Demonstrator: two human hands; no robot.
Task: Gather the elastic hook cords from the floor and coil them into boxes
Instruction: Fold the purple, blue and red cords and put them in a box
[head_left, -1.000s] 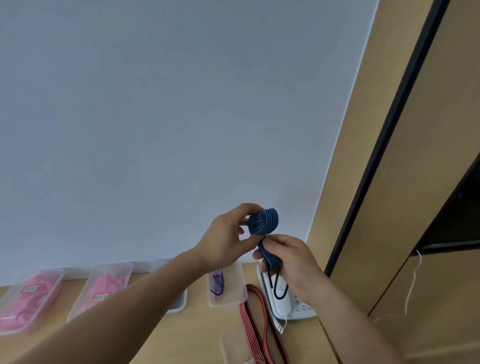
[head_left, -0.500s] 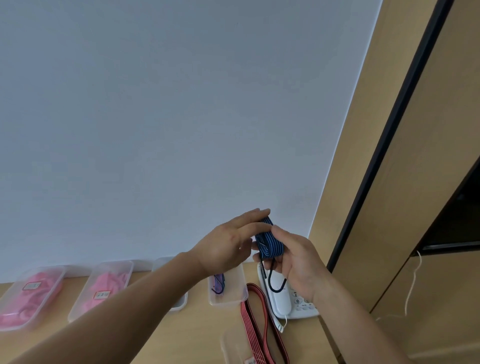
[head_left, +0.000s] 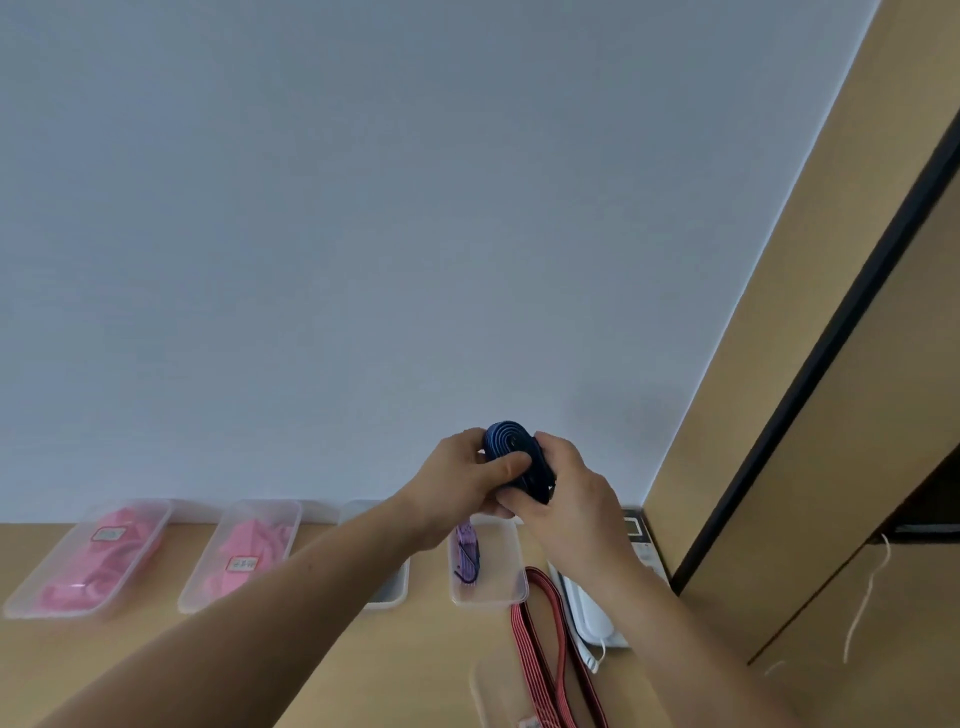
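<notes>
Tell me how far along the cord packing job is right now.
Looks partly done. Packed: pink cords fill the far-left box and the second box, and a purple cord sits in the fourth box. In hand: the blue cord, wound into a coil, with a grip from both the left hand and right hand. Left: the red cord lies uncoiled on the table, reaching the nearest box.

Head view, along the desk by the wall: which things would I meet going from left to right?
First pink-filled box → second pink-filled box → partly hidden box → box with purple cord → white telephone → white string.
</notes>
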